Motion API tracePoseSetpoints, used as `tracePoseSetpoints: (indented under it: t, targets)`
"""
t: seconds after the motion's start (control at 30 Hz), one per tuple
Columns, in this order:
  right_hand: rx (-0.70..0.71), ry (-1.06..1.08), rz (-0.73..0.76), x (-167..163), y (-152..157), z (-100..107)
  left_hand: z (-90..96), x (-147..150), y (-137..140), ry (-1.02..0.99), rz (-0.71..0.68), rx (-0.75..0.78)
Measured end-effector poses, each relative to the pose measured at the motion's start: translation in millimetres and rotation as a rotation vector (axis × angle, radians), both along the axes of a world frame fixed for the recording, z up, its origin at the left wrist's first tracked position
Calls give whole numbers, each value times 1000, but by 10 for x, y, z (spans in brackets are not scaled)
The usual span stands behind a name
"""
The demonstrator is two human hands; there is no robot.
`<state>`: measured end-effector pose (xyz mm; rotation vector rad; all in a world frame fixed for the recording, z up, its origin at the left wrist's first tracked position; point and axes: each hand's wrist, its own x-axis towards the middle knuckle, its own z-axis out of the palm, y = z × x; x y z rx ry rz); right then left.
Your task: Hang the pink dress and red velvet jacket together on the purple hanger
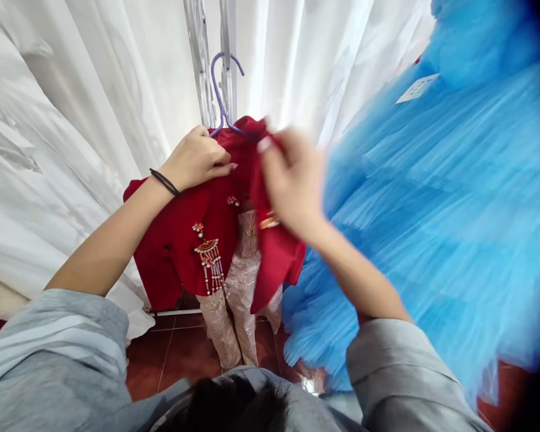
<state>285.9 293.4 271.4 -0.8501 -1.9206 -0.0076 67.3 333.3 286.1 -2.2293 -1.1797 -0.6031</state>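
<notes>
A red jacket [180, 222] hangs on a purple hanger [219, 90], its front partly parted. A beaded tassel brooch [209, 258] decorates its left-hand panel. My left hand [201, 159] is closed on the jacket's collar edge, just below the hanger's neck. On the other side, my right hand [294, 180], blurred by motion, pinches the opposite front edge near the collar. Pale pink patterned trousers [243, 276] show through the gap and hang down below the jacket's hem.
White curtain-like fabric [94, 78] fills the back and left. Metal rack posts [200, 60] stand behind the hanger. At right, a full blue tulle dress [432, 210] bears a white tag [417, 88]. Dark red tiles [150, 357] cover the floor.
</notes>
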Motion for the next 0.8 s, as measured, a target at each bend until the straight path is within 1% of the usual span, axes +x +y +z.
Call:
tracePoseSetpoints:
  t: [0.03, 0.1, 0.13, 0.17, 0.2, 0.23, 0.27, 0.3, 0.33, 0.37, 0.4, 0.43, 0.47, 0.5, 0.53, 0.57, 0.6, 0.63, 0.7, 0.77, 0.8]
  targets:
    - [-96, -133, 56, -181, -19, -199, -26, 0, -5, 1, 13, 10]
    - [-323, -471, 147, -485, -50, -640, -72, -8, -61, -8, 32, 41]
    - [-407, -584, 210, -578, -73, -852, -97, -6, -108, -24, 38, 62]
    - [-472, -662, 317, -620, -106, -1043, -127, 5, -165, -51, 46, 88]
    - [-515, -690, 457, -608, -146, -1209, -165, 29, -227, -86, 59, 117]
    - [-542, -673, 606, -545, -186, -1352, -212, 66, -291, -123, 80, 146]
    - [-566, -622, 725, -437, -217, -1477, -271, 117, -352, -161, 112, 173]
    - [-593, -539, 768, -294, -225, -1588, -339, 180, -405, -194, 152, 194]
    - [-616, -420, 716, -129, -200, -1688, -413, 252, -447, -219, 196, 205]
    - [-616, -263, 574, 49, -131, -1778, -488, 329, -475, -236, 242, 204]
    - [-581, -78, 375, 229, -17, -1853, -558, 405, -487, -246, 286, 192]
    - [-510, 111, 166, 401, 140, -1909, -615, 474, -486, -254, 326, 169]
    - [-396, 290, -19, 557, 329, -1940, -653, 530, -474, -263, 356, 137]
    - [-286, 409, -143, 692, 536, -1943, -668, 570, -457, -278, 374, 96]
    - [-202, 455, -199, 804, 744, -1917, -657, 592, -439, -308, 381, 42]
    - [-169, 440, -203, 893, 935, -1866, -619, 595, -424, -355, 371, -28]
    - [-187, 387, -162, 963, 1097, -1794, -559, 583, -416, -422, 344, -111]
    - [-220, 322, -109, 1018, 1222, -1708, -482, 561, -414, -504, 297, -197]
    - [-277, 250, -40, 1099, 1361, -1532, -314, 515, -422, -677, 165, -329]
    - [-244, 297, -81, 1148, 1400, -1417, -188, 501, -421, -776, 54, -370]
    - [-215, 341, -128, 1158, 1406, -1402, -157, 509, -411, -778, 35, -363]
